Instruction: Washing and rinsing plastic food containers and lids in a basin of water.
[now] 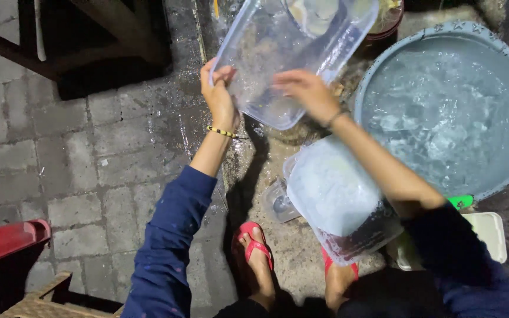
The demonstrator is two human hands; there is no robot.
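A large clear plastic container (278,53) is held up and tilted, wet inside. My left hand (219,94) grips its lower left rim, with a beaded bracelet on that wrist. My right hand (307,91) presses flat against the container's inner face, fingers spread. Below it another clear plastic container (337,197) lies tipped on the ground between my feet, which are in red flip-flops. A big blue-grey basin (449,112) full of foamy water stands to the right.
Wet paving bricks lie to the left. A small clear cup (279,203) rests by the lower container. A white lid (490,232) lies at right, a red object (4,238) and woven stool corner at bottom left, dark furniture legs at top left.
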